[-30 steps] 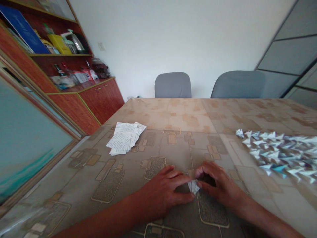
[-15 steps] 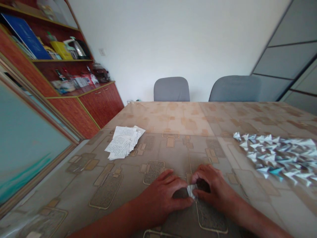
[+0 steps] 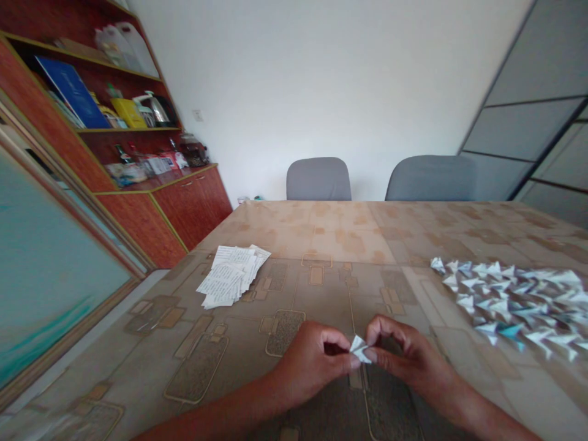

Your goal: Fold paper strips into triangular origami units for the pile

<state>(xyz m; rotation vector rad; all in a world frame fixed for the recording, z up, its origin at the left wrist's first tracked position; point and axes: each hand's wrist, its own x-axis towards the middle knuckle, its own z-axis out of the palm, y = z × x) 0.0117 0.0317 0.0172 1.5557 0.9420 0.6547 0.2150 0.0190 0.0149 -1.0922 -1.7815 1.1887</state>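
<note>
A small folded piece of printed paper [image 3: 359, 349] is held between both hands near the table's front. My left hand [image 3: 316, 355] pinches its left side between thumb and fingers. On its right side, the thumb and index finger of my right hand [image 3: 402, 355] grip it. A loose pile of flat printed paper pieces [image 3: 229, 275] lies at the left on the table. To the right stand rows of small folded paper shapes [image 3: 509, 300], mostly white, one of them partly teal.
The table [image 3: 340, 226] has a patterned cover. Behind it are two grey chairs [image 3: 318, 179] [image 3: 432, 177] against a white wall. A red-brown cabinet [image 3: 193, 202] with shelves of bottles and a kettle stands at the left.
The fingers of both hands have closed more tightly around the folded paper, which now looks more upright and pointed. The whole view has shifted, with the scene lower in the frame.
</note>
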